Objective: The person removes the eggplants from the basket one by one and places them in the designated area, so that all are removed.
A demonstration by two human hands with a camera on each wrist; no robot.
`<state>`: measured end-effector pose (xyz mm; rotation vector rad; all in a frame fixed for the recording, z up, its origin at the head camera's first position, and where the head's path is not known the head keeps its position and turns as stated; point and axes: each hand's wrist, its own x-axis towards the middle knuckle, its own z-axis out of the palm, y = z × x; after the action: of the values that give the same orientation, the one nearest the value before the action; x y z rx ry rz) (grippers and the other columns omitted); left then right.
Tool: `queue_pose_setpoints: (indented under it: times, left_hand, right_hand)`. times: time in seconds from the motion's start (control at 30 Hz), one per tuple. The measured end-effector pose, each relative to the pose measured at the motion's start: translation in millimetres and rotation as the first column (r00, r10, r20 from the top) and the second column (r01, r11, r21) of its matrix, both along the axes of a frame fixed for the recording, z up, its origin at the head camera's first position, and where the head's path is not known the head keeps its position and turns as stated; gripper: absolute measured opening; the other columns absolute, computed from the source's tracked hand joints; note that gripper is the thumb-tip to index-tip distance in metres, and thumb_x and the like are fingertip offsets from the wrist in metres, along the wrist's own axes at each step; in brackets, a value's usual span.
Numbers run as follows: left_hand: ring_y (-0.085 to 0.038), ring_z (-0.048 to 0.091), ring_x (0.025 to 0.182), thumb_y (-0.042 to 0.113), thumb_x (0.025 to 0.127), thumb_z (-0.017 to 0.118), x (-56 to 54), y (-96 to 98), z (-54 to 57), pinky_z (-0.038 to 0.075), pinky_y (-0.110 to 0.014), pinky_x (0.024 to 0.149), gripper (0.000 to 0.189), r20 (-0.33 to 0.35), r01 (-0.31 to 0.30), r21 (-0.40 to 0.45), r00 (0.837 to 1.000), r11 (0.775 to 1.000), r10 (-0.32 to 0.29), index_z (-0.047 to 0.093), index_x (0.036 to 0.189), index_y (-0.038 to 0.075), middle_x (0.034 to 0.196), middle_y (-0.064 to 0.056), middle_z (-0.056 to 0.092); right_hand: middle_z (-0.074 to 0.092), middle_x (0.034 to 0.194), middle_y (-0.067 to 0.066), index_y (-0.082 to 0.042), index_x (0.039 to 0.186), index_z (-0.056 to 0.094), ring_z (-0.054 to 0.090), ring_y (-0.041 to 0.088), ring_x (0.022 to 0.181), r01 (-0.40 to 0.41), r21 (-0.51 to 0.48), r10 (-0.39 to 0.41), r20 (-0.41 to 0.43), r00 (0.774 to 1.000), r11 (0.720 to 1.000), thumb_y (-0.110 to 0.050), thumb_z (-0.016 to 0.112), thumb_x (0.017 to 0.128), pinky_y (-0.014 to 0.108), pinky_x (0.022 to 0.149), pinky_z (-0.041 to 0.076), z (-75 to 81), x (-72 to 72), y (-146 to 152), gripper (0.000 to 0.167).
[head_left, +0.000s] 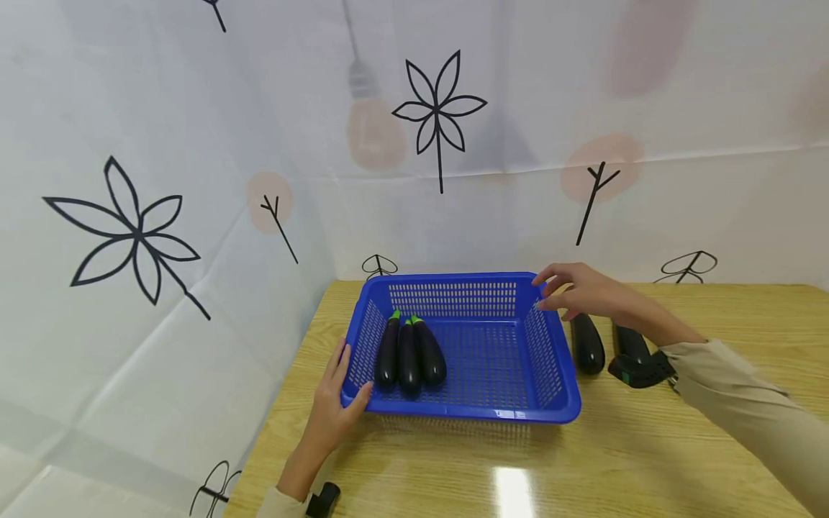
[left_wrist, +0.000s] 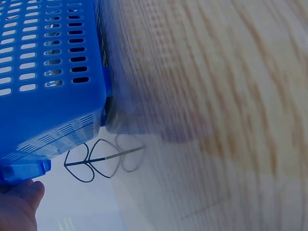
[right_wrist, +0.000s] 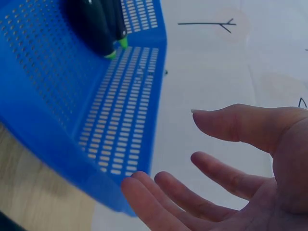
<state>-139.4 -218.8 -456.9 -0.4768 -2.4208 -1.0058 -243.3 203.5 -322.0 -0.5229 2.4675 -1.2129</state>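
A blue plastic basket (head_left: 479, 411) with slotted sides stands on the table. Three dark eggplants (head_left: 409, 360) with green stems lie side by side at its left; in the right wrist view, parts of the eggplants (right_wrist: 98, 29) show past the basket wall (right_wrist: 122, 110). My left hand (head_left: 333, 410) holds the front left corner, its thumb at the front rim and its fingers along the left side. Only a bit of that hand (left_wrist: 21, 204) shows in the left wrist view. Over the back right corner is my right hand (head_left: 586, 291), fingers spread and loosely bent, holding nothing.
Right of the basket, an eggplant (head_left: 588, 345) lies on the wooden table (head_left: 440, 467). Another eggplant (head_left: 631, 344) is beside it, partly hidden by the right forearm and wrist device. A white patterned cloth (head_left: 492, 216) hangs behind and to the left.
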Motion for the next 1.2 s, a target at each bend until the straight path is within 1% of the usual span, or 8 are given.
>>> queue_pose_setpoints:
  times: [0.13,0.33,0.4,0.53,0.7,0.93,1.07,1.2]
  left_hand:
    - [-0.033,0.031,0.136,0.02,0.085,0.066,1.0,0.3,0.8,0.033,-0.048,0.099,0.073,0.004,-0.005,-0.007,1.0,1.0,0.005,0.031,0.145,-0.004,0.154,-0.01,0.023]
    - [-0.034,0.032,0.135,0.02,0.085,0.066,0.9,0.2,0.3,0.034,-0.05,0.099,0.073,-0.004,-0.012,-0.011,1.0,1.0,0.012,0.031,0.145,-0.004,0.154,-0.011,0.023]
    - [-0.035,0.033,0.135,0.02,0.085,0.066,0.5,0.1,-0.4,0.035,-0.05,0.098,0.073,-0.009,-0.012,-0.011,1.0,1.0,0.012,0.031,0.145,-0.004,0.154,-0.011,0.024]
    - [-0.037,0.034,0.133,0.019,0.085,0.066,0.1,0.2,-0.5,0.037,-0.051,0.096,0.073,-0.019,-0.005,-0.008,1.0,1.0,0.005,0.032,0.144,-0.005,0.153,-0.013,0.024]
    - [-0.038,0.034,0.133,0.019,0.084,0.066,-0.3,0.4,-0.2,0.037,-0.051,0.096,0.073,-0.028,0.002,-0.007,1.0,1.0,-0.002,0.032,0.144,-0.006,0.153,-0.014,0.025]
    - [-0.036,0.034,0.134,0.018,0.084,0.067,-1.1,0.1,-1.5,0.036,-0.051,0.097,0.073,-0.031,0.008,0.001,0.999,1.0,-0.008,0.032,0.144,-0.005,0.153,-0.012,0.025]
    - [-0.036,0.034,0.134,0.018,0.084,0.066,-0.9,0.0,-1.7,0.037,-0.051,0.097,0.073,-0.024,0.01,0.005,1.0,1.0,-0.009,0.032,0.144,-0.005,0.154,-0.012,0.024]
    - [-0.036,0.033,0.134,0.019,0.085,0.066,-0.8,0.1,-1.4,0.037,-0.051,0.097,0.073,-0.016,0.005,0.003,1.0,1.0,-0.005,0.031,0.145,-0.004,0.154,-0.012,0.023]
  right_hand:
    - [0.051,0.122,0.027,0.001,0.125,0.047,0.059,0.036,0.101,-0.027,-0.03,0.027,0.016,1.0,0.999,-0.023,0.067,0.088,0.044,0.075,0.054,-1.3,-0.8,-11.6,0.049]
    - [0.052,0.121,0.025,0.0,0.128,0.047,0.061,0.026,0.094,-0.054,-0.024,0.055,0.041,0.998,0.998,-0.022,0.067,0.087,0.044,0.076,0.053,-4.5,-2.4,-28.6,0.05]
    - [0.053,0.119,0.024,0.0,0.128,0.047,0.062,0.025,0.091,-0.066,-0.028,0.068,0.049,0.996,0.997,-0.022,0.067,0.088,0.045,0.075,0.053,-5.9,-2.7,-33.4,0.05]
    - [0.056,0.115,0.022,0.002,0.127,0.048,0.063,0.026,0.091,-0.087,-0.046,0.089,0.054,0.995,0.995,-0.021,0.067,0.087,0.043,0.072,0.054,-9.4,-2.9,-43.2,0.049]
    - [0.056,0.114,0.021,0.001,0.125,0.05,0.062,0.027,0.095,-0.09,-0.068,0.096,0.086,0.992,0.994,-0.02,0.068,0.087,0.039,0.071,0.055,-13.6,-4.9,-56.3,0.047]
    - [0.058,0.11,0.02,0.003,0.126,0.049,0.061,0.026,0.089,-0.094,-0.051,0.099,0.109,0.989,0.994,-0.018,0.068,0.086,0.04,0.07,0.055,-18.9,-8.9,-76.0,0.049]
    - [0.059,0.108,0.019,0.004,0.126,0.049,0.062,0.027,0.088,-0.094,-0.05,0.099,0.115,0.988,0.994,-0.017,0.068,0.086,0.039,0.069,0.056,-26.1,-11.7,-85.8,0.049]
    - [0.06,0.104,0.017,0.003,0.123,0.05,0.061,0.028,0.087,-0.079,-0.057,0.087,0.144,0.986,0.995,-0.014,0.069,0.085,0.04,0.069,0.056,-32.3,-13.0,-94.3,0.047]
